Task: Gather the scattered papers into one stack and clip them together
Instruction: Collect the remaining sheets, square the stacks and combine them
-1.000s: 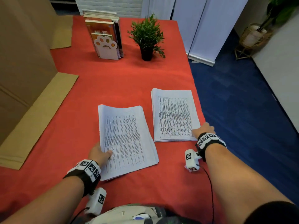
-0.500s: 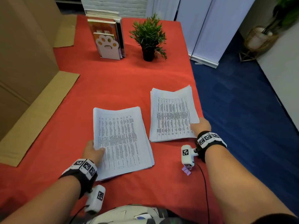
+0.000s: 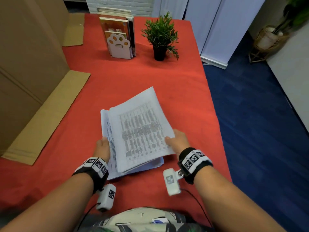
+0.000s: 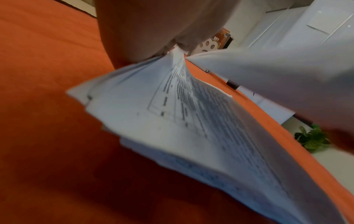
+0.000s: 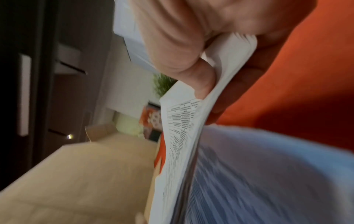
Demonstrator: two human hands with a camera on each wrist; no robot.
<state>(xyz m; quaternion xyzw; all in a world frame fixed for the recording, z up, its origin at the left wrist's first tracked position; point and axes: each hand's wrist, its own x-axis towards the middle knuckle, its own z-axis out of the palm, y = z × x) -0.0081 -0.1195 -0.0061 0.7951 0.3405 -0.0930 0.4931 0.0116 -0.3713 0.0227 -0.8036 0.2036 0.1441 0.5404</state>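
Two paper bundles, centre of the head view, on the red cloth [image 3: 150, 77]. Right hand [image 3: 178, 139] grips the top bundle [image 3: 140, 129] at its near right corner: thumb on the printed face, fingers curled under, plain in the right wrist view, where the sheet edges fan slightly at the pinch. That bundle is lifted and tilted, its far corner pointing toward the upper middle of the frame, and it overlaps the lower bundle [image 3: 107, 124].

Left hand [image 3: 102, 148] holds the lower bundle at its left edge; the left wrist view shows fingers closed on the sheets, which bow upward at the pinch point. The lower bundle's near edge lies on the cloth, with bluish sheets sticking out at the lower right under the top one. Edges not squared: the bundles are rotated relative to each other.

Paper: thin white sheets, dense tabular print, flexible, many per bundle. Cloth: matte, slightly fuzzy.

Upper part of the head view: books [image 3: 123, 27] upright behind a flat paw-shaped bookend [image 3: 118, 45], and just right of them a small spiky green plant [image 3: 159, 34] in a dark pot. Left side: brown corrugated cardboard [image 3: 30, 64], one flap lying flat on the cloth. Right side: dark blue carpet [image 3: 260, 114].
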